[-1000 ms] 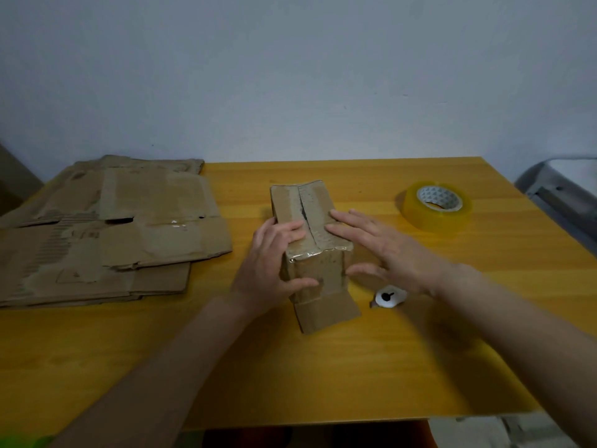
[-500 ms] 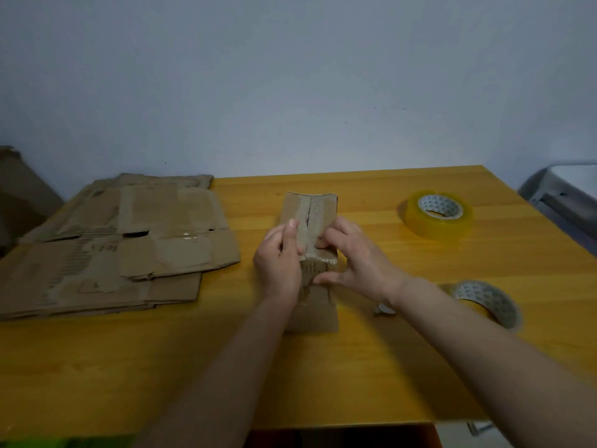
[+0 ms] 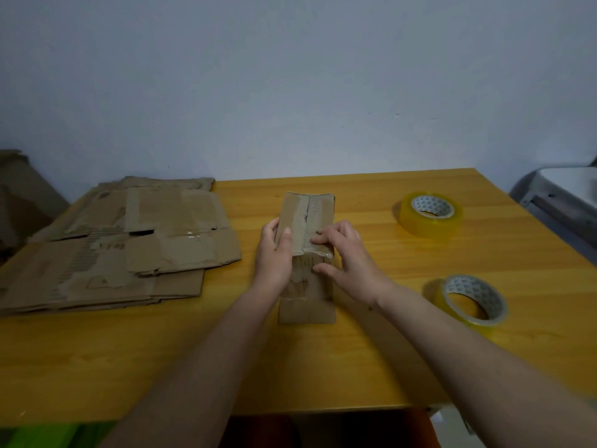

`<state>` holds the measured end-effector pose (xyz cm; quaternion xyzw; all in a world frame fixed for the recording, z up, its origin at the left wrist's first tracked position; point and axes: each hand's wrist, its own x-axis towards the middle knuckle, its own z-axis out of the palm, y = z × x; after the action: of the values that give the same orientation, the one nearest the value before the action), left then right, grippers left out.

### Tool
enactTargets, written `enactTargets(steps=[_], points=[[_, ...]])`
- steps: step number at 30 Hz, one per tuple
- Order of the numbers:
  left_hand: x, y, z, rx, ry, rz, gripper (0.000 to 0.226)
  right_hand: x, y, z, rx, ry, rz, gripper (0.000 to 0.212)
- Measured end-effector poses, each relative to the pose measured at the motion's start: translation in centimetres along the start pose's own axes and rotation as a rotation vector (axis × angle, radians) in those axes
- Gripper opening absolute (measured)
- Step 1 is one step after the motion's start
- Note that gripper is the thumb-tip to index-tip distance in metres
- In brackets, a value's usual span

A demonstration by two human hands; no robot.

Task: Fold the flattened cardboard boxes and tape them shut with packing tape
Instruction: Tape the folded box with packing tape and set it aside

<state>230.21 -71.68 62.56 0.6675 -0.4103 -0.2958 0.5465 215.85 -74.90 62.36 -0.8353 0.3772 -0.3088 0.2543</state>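
Nearest the viewer, a partly used packing tape roll (image 3: 472, 300) lies flat on the yellow wooden surface (image 3: 323, 367), right of the right forearm. At centre, the folded cardboard box (image 3: 307, 250) stands on the surface with its top flaps closed. The left hand (image 3: 274, 253) forms a grip on the box's left side, thumb laid on the top flap. The right hand (image 3: 347, 257) forms a grip on the near right corner, fingertips on the top seam, thumb against the front face. To the left lies a stack of flattened cardboard boxes (image 3: 122, 244). Farther right, a fuller packing tape roll (image 3: 430, 214) lies flat, well apart from the box.
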Motion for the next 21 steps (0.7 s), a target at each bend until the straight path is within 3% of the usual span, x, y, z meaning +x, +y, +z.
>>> enactTargets(steps=[4, 9, 13, 15, 18, 19, 21], points=[[0.4, 0.4, -0.5, 0.175, -0.039, 0.023, 0.044, -0.5, 0.0, -0.8, 0.005, -0.094, 0.018, 0.059], [0.0, 1.9, 0.3, 0.384, 0.04, 0.032, 0.057, -0.9, -0.2, -0.8, 0.053, -0.015, 0.007, 0.05], [-1.8, 2.8, 0.5, 0.717, 0.173, 0.286, 0.059, -2.7, 0.5, -2.0, 0.141, 0.001, 0.006, 0.063], [-2.1, 3.2, 0.9, 0.866, 0.045, 0.26, 0.074, -3.9, 1.9, -3.4, -0.153, -0.004, 0.065, 0.058], [-1.8, 3.5, 2.1, 1.029, -0.166, 0.068, 0.103, -5.0, 3.0, -4.2, -0.716, -0.409, 0.203, 0.044], [-1.6, 3.6, 2.4, 1.077, -0.187, 0.06, 0.102, -5.2, 3.2, -4.2, -0.769, -0.5, 0.233, 0.039], [-1.1, 3.9, 2.7, 1.105, -0.197, 0.094, 0.089, -5.1, 3.2, -4.4, -0.762, -0.51, 0.224, 0.031]])
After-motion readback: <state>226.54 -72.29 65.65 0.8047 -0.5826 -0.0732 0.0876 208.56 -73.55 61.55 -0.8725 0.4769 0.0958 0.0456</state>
